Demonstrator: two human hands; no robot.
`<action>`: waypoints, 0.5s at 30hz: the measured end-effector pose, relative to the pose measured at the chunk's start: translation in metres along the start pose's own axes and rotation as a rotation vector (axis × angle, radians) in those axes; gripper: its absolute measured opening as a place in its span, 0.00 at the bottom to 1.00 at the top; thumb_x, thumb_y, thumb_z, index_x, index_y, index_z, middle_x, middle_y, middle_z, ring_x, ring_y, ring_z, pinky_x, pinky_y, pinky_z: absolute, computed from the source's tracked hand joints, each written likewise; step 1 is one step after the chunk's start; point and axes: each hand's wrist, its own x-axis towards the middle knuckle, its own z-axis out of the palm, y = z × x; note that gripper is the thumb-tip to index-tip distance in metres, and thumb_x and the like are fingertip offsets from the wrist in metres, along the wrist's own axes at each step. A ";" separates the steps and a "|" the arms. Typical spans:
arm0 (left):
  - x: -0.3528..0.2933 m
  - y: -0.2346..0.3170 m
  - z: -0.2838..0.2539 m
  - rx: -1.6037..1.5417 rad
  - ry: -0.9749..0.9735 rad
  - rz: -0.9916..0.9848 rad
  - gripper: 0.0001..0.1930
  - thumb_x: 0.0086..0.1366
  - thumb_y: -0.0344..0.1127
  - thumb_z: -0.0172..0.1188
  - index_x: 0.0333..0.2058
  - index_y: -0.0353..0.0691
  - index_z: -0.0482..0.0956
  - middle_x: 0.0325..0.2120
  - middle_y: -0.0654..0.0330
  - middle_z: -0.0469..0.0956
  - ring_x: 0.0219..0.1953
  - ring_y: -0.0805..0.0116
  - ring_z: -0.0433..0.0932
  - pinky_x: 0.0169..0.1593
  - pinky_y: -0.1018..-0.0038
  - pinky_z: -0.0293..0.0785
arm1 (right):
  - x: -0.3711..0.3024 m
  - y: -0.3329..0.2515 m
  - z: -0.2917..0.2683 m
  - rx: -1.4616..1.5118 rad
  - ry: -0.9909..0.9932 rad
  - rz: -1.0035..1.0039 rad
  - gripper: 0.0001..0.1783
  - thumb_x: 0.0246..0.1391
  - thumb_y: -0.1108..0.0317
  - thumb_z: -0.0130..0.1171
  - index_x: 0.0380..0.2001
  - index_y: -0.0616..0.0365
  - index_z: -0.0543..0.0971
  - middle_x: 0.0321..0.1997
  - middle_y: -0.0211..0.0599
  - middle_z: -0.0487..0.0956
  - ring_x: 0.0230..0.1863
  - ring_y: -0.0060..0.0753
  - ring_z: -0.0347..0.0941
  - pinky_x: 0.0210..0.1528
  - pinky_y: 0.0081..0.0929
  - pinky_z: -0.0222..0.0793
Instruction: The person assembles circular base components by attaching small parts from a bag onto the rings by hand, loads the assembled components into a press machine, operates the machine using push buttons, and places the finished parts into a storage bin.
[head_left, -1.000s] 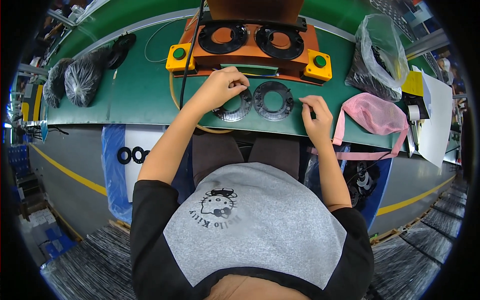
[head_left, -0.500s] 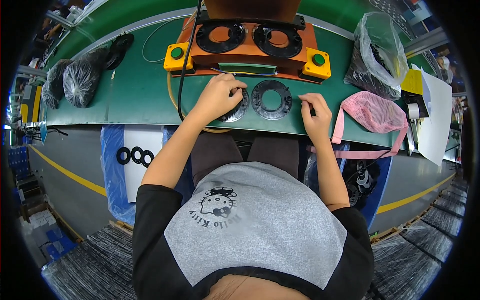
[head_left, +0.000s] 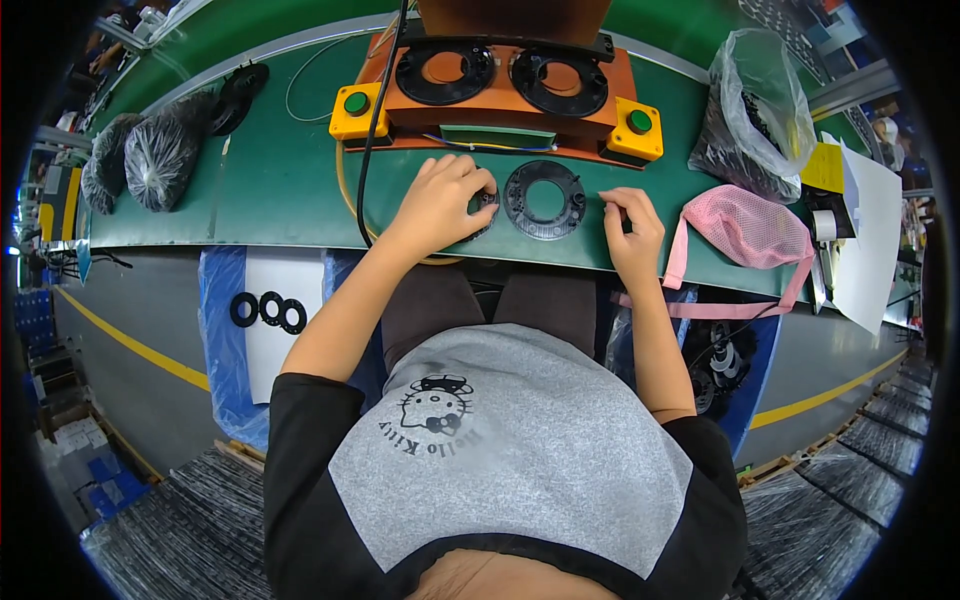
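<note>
Two black plastic rings with moulded detail lie side by side on the green workbench point(head_left: 280, 200). My left hand point(head_left: 440, 205) covers most of the left ring point(head_left: 488, 205), fingers bent over it and thumb at its right side. Only that ring's right edge shows. The right ring point(head_left: 545, 228) lies flat and untouched, its open centre showing the green surface. Just to its right, my right hand point(head_left: 634, 225) rests at the bench with its fingers curled toward the thumb. A dark spot shows between them; whether it is a small part or shadow I cannot tell.
Behind the rings stands an orange fixture point(head_left: 510, 120) holding two black rings, flanked by yellow boxes with green buttons point(head_left: 357, 103) point(head_left: 639, 121). A black cable point(head_left: 373, 140) hangs by my left hand. Bagged parts point(head_left: 160, 165) point(head_left: 750, 120) and a pink mesh cap point(head_left: 750, 225) lie around.
My left hand has shifted slightly and now covers more of the left ring, its fingers extended further over it. My right hand stays almost where it was.
</note>
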 end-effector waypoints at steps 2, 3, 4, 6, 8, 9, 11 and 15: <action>0.000 0.000 0.000 0.022 -0.005 0.006 0.10 0.47 0.37 0.63 0.29 0.44 0.76 0.25 0.62 0.69 0.34 0.64 0.69 0.39 0.70 0.61 | -0.001 0.000 0.000 0.003 0.002 0.001 0.08 0.45 0.83 0.53 0.30 0.63 0.77 0.30 0.37 0.74 0.25 0.25 0.70 0.25 0.17 0.66; 0.001 -0.001 0.000 0.042 0.019 0.022 0.10 0.47 0.38 0.63 0.29 0.44 0.75 0.25 0.62 0.68 0.34 0.64 0.69 0.39 0.70 0.61 | -0.001 0.000 0.000 0.009 0.003 0.005 0.08 0.45 0.83 0.53 0.30 0.63 0.77 0.30 0.37 0.74 0.24 0.24 0.70 0.25 0.17 0.66; 0.001 -0.001 -0.001 0.063 0.042 0.038 0.11 0.48 0.39 0.63 0.30 0.45 0.75 0.25 0.62 0.68 0.34 0.63 0.69 0.40 0.70 0.60 | -0.001 0.000 0.000 0.014 0.005 0.009 0.08 0.45 0.83 0.53 0.30 0.63 0.77 0.29 0.37 0.74 0.24 0.24 0.69 0.25 0.17 0.65; 0.000 0.000 -0.001 0.031 0.050 0.019 0.11 0.48 0.40 0.63 0.30 0.45 0.75 0.26 0.62 0.68 0.34 0.63 0.69 0.40 0.70 0.60 | -0.002 0.000 0.001 0.013 0.007 0.010 0.08 0.45 0.83 0.53 0.30 0.63 0.77 0.29 0.36 0.74 0.24 0.24 0.69 0.25 0.17 0.65; 0.000 -0.001 -0.002 -0.003 0.058 0.003 0.12 0.48 0.41 0.63 0.30 0.45 0.75 0.26 0.61 0.67 0.34 0.63 0.68 0.40 0.70 0.60 | -0.002 0.000 0.001 0.011 0.011 0.012 0.08 0.45 0.83 0.53 0.30 0.63 0.77 0.29 0.36 0.74 0.23 0.24 0.69 0.25 0.16 0.64; -0.001 -0.003 -0.003 0.026 0.047 0.025 0.12 0.48 0.41 0.62 0.31 0.45 0.75 0.26 0.61 0.67 0.35 0.62 0.68 0.41 0.70 0.60 | -0.001 0.001 0.002 0.011 0.014 0.008 0.08 0.45 0.83 0.53 0.29 0.63 0.77 0.29 0.36 0.74 0.22 0.23 0.68 0.24 0.16 0.64; -0.001 -0.004 -0.005 0.056 0.037 0.046 0.12 0.49 0.42 0.62 0.31 0.45 0.75 0.26 0.61 0.68 0.35 0.62 0.68 0.41 0.70 0.60 | -0.001 0.001 0.002 0.012 0.016 0.004 0.08 0.45 0.83 0.53 0.29 0.63 0.77 0.28 0.36 0.74 0.22 0.22 0.67 0.24 0.16 0.64; 0.000 -0.006 -0.011 -0.023 0.115 0.009 0.12 0.48 0.38 0.62 0.32 0.44 0.76 0.28 0.60 0.68 0.36 0.61 0.68 0.43 0.68 0.60 | 0.002 0.000 0.001 -0.007 0.041 0.038 0.11 0.43 0.81 0.54 0.34 0.61 0.76 0.35 0.39 0.74 0.32 0.30 0.70 0.32 0.21 0.65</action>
